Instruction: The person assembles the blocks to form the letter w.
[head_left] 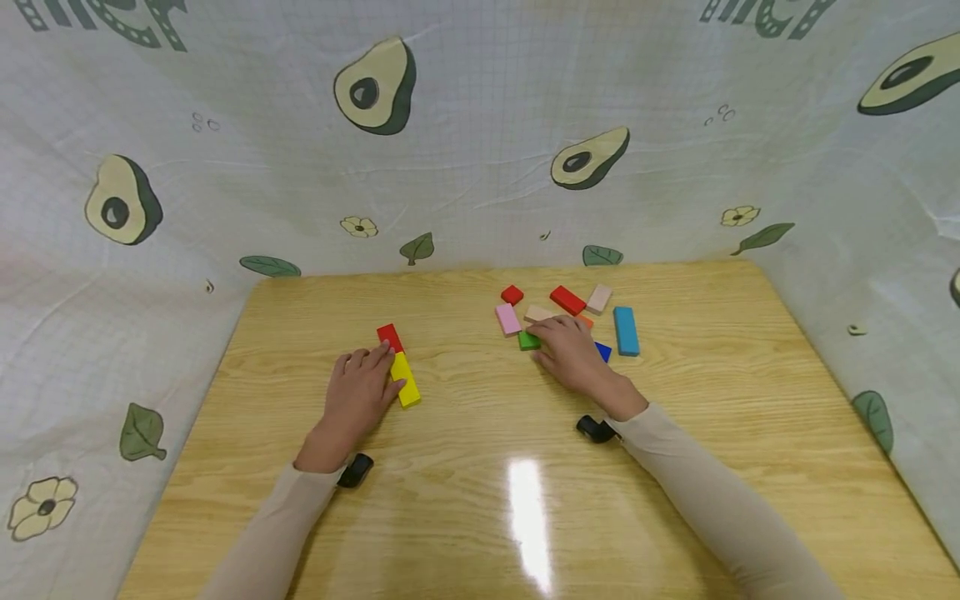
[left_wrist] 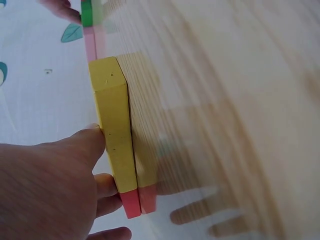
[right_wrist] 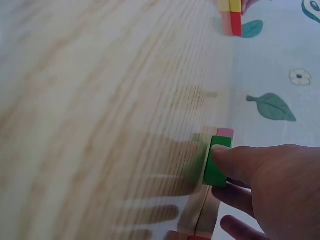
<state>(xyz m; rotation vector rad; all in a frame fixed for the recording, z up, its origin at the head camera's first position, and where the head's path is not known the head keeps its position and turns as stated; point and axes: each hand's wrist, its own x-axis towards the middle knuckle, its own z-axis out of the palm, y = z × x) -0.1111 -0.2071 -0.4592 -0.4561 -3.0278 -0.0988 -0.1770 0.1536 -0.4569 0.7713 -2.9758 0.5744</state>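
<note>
A red block (head_left: 389, 337) and a longer yellow block (head_left: 408, 392) lie end to end on the left of the table. My left hand (head_left: 358, 396) rests against them, its thumb touching the yellow block and its fingertips at the red one. In the left wrist view the yellow block (left_wrist: 115, 135) has the red block (left_wrist: 131, 204) at its far end. On the right, my right hand (head_left: 573, 358) reaches over a loose group of blocks. It pinches a green block (right_wrist: 217, 170), with the thumb on its near face. A blue block (head_left: 603, 352) is partly hidden under this hand.
Around the right hand lie a pink block (head_left: 507, 319), a small red block (head_left: 512, 294), a long red block (head_left: 567, 300), tan blocks (head_left: 600, 298), a partly covered orange block (head_left: 585, 322) and a light blue block (head_left: 626, 331). An avocado-print cloth (head_left: 480, 200) surrounds the wooden table (head_left: 465, 467).
</note>
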